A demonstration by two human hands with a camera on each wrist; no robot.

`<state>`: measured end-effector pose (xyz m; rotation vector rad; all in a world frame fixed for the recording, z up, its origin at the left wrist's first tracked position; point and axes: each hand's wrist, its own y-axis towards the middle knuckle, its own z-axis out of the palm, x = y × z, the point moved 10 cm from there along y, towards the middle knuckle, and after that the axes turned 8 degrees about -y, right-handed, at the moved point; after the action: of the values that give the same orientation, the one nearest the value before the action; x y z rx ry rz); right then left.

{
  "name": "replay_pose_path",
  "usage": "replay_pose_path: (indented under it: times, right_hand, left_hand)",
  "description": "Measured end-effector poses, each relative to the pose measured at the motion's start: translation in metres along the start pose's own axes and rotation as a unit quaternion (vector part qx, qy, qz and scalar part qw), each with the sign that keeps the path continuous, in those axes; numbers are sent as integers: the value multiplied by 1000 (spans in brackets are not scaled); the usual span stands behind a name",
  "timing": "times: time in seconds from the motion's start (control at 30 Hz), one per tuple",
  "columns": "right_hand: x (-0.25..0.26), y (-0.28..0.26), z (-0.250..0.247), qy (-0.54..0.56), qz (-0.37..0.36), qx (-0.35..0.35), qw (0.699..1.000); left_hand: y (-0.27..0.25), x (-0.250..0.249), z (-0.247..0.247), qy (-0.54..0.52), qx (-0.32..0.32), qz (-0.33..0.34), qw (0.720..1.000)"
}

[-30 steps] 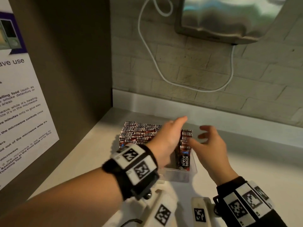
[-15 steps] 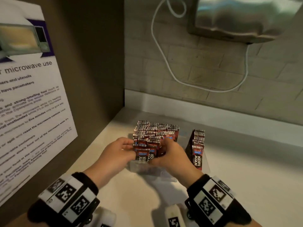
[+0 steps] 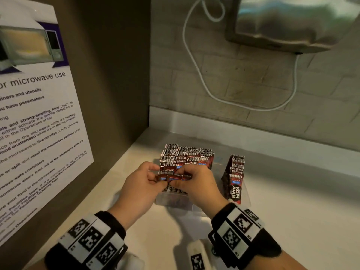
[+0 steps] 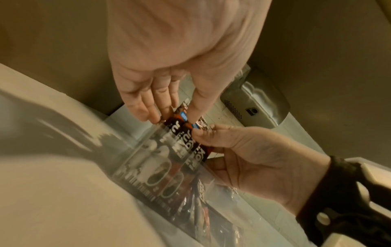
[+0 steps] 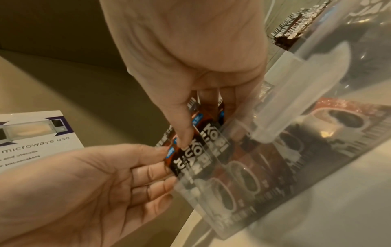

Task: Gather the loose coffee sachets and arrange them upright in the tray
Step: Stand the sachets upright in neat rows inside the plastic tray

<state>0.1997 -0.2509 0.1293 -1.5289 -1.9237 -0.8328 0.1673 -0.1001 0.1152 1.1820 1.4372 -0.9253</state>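
Observation:
A clear plastic tray (image 3: 175,203) on the white counter holds a thick block of red-and-black coffee sachets (image 3: 187,154) standing upright. A thinner upright row of sachets (image 3: 235,179) stands at the tray's right side. Both hands meet at the front of the block. My left hand (image 3: 153,177) and right hand (image 3: 180,180) pinch the tops of the front sachets (image 3: 172,177). In the left wrist view the left fingers (image 4: 156,108) and thumb grip the sachets (image 4: 184,132). In the right wrist view the right thumb (image 5: 182,132) presses a sachet (image 5: 190,160) above the tray wall (image 5: 243,192).
A brown side panel with a microwave-use poster (image 3: 39,123) closes off the left. A brick wall with a low ledge (image 3: 253,129) runs behind the tray. A white cable (image 3: 194,75) hangs from a metal appliance (image 3: 288,22) above. Bare counter (image 3: 302,221) lies to the right.
A second ago my left hand reached over the tray's right part and my right hand hovered open beside it. Both have since come to the front of the left block and pinch its front sachets.

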Motion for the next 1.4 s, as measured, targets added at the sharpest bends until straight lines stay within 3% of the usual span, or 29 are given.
replay_pose_path:
  times: [0.2,0.33,0.43,0.53,0.67,0.77,0.83,1.0,1.1,1.2,1.3,1.4]
  right_hand:
    - [-7,-2,-20,133,56,-22,989]
    - [3,-5,-56,263,48,-53,962]
    - [1,-5,-95,291,40,-92,951]
    - [-19,-8,-133,277,52,-127,951]
    - [-65,-18,-160,191,118,-137,965]
    - [-92,-22,-156,119,168,-108,973]
    - [-102,-23,-146,84,182,-83,976]
    - [-106,-25,-129,13,165,-54,985]
    - [-109,-26,-131,-62,166,-81,981]
    - [-120,-35,-135,-157,213,-117,957]
    - [-133,-45,-113,-72,292,-38,953]
    - [-129,-47,-92,-70,306,63,947]
  left_hand:
    - [-5,-11,-14,-97,-14,-29,995]
    - [-7,-26,-22,-118,-43,-2,992]
    - [-8,-39,-20,-126,-59,21,990]
    - [-13,-58,-3,-159,-33,38,986]
    - [-17,-67,58,-181,89,-1,979]
    - [-21,-54,122,-197,215,-115,950]
    - [-26,-45,154,-222,254,-201,919]
    - [-27,-35,199,-244,277,-288,884]
    - [-13,-17,221,-212,276,-296,889]
    - [9,21,251,-220,261,-315,885]
    - [-9,-8,239,-232,270,-315,880]
    - [-13,-14,238,-228,267,-310,884]
